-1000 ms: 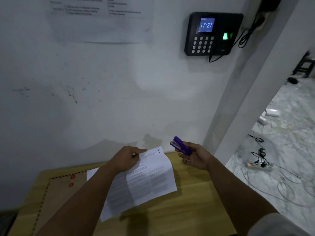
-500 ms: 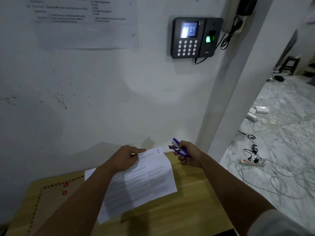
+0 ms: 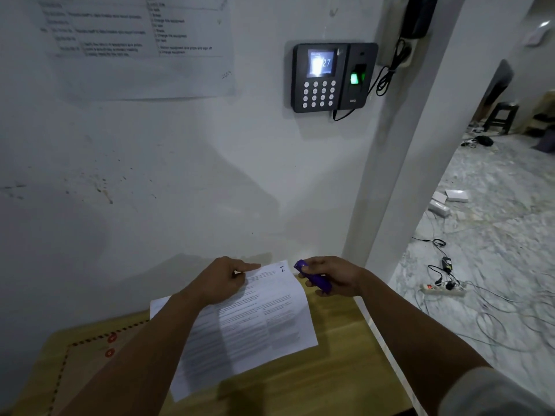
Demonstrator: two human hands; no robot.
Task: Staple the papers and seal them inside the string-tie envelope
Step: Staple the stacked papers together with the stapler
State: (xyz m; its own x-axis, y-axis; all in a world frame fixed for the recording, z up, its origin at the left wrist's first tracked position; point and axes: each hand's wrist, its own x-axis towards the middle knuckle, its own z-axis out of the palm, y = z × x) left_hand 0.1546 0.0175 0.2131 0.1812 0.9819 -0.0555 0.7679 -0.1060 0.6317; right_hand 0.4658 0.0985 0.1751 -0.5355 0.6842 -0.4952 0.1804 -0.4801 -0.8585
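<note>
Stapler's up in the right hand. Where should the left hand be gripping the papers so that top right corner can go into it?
Judging by the pose: pinch the papers at the far edge, left of the corner, coming from the left, about where the left hand presses now. The sheets lie flat on the table, and the purple stapler in the right hand points at that corner from the right, so leave it free.

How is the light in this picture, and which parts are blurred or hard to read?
Head view: the light is dim; glare washes out part of the clock screen, only "27" reads; the wall notice and the text on the papers are too blurred to read; the forearms shade the papers; the wide lens bends the pillar.
</note>
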